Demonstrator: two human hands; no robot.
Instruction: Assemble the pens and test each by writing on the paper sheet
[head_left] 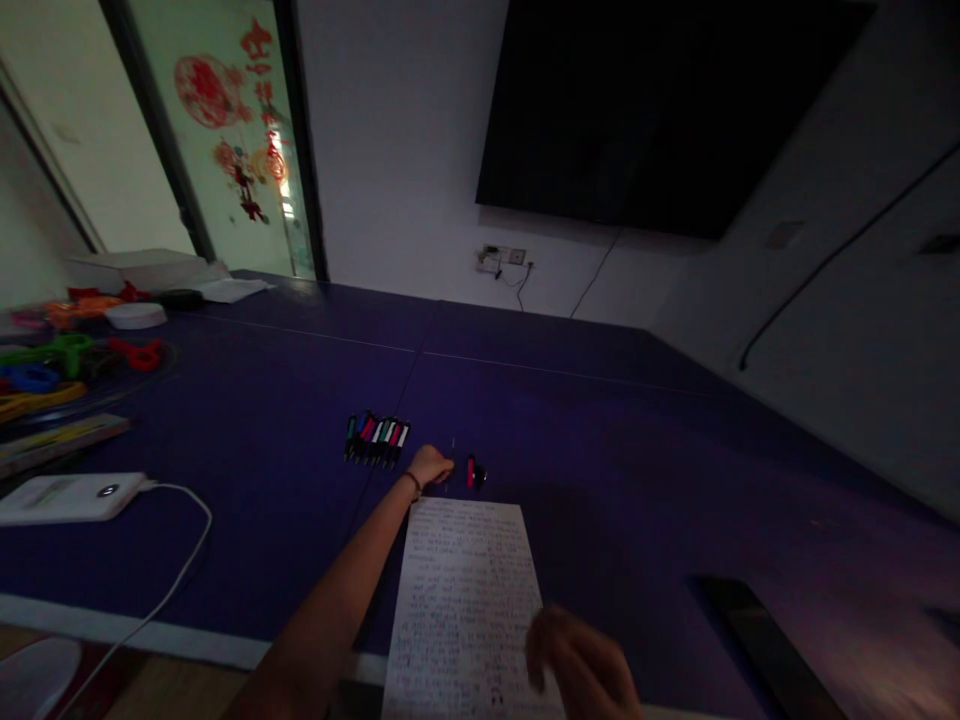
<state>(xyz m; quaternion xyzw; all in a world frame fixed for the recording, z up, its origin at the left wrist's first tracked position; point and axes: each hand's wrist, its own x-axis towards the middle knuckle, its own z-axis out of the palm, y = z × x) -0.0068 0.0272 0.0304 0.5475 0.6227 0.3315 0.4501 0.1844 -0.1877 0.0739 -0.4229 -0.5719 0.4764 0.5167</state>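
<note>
Curled at the end of an outstretched forearm, the left hand (430, 465) reaches past the top of a written sheet (469, 600); its fingertips are too small for me to tell whether they are apart or clamped on the thin stick (453, 442) showing beside them. A dark band (413, 485) circles that wrist. Nearer the body, the right hand (579, 665) is bent and blurred over the sheet's right side, by the desk's near edge, and I can't tell whether it grips anything.

Around the middle of the purple desk (600, 440), a row of pens (376, 440) lies side by side, left of the left hand; a small red and black piece (472, 472) lies just to its right. The sheet overhangs the near edge. Toward the near right corner lies a dark phone (761, 640); along the left edge sit a white power bank (71, 498) with its cable (196, 545) and bright plastic clamps (71, 350). Beyond the far edge, a big black screen (637, 110) hangs on the dim wall (397, 150).
</note>
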